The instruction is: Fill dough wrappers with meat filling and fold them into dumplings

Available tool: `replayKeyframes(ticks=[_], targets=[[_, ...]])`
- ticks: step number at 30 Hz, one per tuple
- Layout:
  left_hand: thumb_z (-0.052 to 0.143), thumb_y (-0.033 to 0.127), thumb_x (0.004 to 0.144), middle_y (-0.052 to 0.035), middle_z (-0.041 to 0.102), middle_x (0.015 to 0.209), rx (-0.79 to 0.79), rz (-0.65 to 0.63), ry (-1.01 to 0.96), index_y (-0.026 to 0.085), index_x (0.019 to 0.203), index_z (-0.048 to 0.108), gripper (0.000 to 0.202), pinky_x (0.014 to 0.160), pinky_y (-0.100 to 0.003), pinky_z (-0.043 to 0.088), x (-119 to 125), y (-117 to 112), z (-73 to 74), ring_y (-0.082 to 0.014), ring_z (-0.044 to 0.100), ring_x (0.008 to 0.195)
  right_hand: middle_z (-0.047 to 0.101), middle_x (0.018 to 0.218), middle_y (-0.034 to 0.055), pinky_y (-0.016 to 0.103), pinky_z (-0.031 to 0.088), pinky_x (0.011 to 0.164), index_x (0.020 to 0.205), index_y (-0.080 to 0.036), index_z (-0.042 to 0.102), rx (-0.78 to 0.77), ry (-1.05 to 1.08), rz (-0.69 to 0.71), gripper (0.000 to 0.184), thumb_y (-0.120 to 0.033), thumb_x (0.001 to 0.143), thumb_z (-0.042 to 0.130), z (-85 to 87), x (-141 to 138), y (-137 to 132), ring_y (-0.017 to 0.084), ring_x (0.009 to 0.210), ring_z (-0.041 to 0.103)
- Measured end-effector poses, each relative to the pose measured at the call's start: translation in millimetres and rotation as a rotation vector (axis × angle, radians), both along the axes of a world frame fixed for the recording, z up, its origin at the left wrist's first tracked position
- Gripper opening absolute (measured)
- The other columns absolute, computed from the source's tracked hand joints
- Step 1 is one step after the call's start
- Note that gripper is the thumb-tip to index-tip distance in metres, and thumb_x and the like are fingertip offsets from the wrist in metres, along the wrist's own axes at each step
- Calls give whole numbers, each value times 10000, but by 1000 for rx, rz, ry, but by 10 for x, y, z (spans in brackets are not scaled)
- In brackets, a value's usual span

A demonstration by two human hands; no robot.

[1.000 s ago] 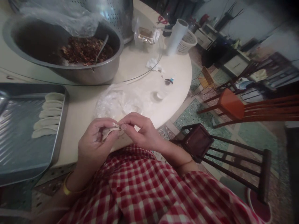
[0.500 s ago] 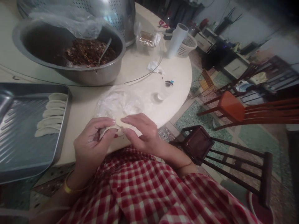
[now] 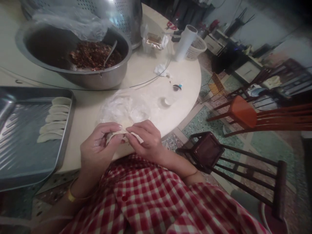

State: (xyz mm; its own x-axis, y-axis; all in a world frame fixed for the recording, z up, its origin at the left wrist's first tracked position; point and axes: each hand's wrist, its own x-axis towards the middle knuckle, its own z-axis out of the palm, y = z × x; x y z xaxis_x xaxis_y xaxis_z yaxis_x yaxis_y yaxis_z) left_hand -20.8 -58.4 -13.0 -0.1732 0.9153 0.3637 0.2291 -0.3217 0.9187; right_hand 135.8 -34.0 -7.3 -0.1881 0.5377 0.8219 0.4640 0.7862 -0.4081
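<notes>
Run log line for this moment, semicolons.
left hand: pinching dough piece; right hand: pinching its edge; tray: row of dumplings; bowl: dark mixture, metal utensil

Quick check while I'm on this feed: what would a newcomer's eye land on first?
Probably the big metal bowl at the upper left, with dark filling and a spoon in it. Next, the left hand and right hand, pinching a piece of dough above the red checked cloth at the bottom. Then the dumplings lined along the right side of the tray at left.
</notes>
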Motion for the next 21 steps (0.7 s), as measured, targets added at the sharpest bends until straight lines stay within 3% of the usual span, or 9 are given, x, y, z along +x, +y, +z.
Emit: replayKeyframes(ticks=[6, 10, 15, 21], targets=[[714, 142, 819, 24, 716, 959, 12, -29, 26, 250, 919, 721, 147, 802, -203, 561, -6, -10, 0, -111, 675, 916, 768, 833, 73, 279, 589, 726, 933, -134, 697, -140, 69, 56, 141, -236, 959, 603, 28, 20, -15, 142, 778, 701], [689, 198, 851, 15, 727, 968, -9, -17, 60, 279, 934, 727, 122, 844, -282, 574, -9, -13, 22, -150, 687, 922, 764, 830, 80, 288, 569, 749, 924, -122, 713, -217, 34, 88, 182, -227, 977, 574, 5, 25, -22, 142, 800, 705], [678, 191, 860, 17, 723, 949, -31, 5, 62, 284, 905, 722, 113, 714, -264, 589, 16, -3, 33, -152, 685, 886, 752, 820, 67, 283, 555, 731, 903, -146, 713, -178, 4, 43, 217, -244, 989, 540, -52, -7, -30, 135, 785, 695], [674, 165, 862, 14, 719, 956, 14, 2, 45, 273, 907, 724, 126, 778, -280, 581, 14, -3, 9, -151, 678, 912, 749, 837, 60, 304, 572, 716, 949, -174, 723, -109, 14, -24, 190, -259, 965, 553, -85, -27, -35, 151, 772, 677]])
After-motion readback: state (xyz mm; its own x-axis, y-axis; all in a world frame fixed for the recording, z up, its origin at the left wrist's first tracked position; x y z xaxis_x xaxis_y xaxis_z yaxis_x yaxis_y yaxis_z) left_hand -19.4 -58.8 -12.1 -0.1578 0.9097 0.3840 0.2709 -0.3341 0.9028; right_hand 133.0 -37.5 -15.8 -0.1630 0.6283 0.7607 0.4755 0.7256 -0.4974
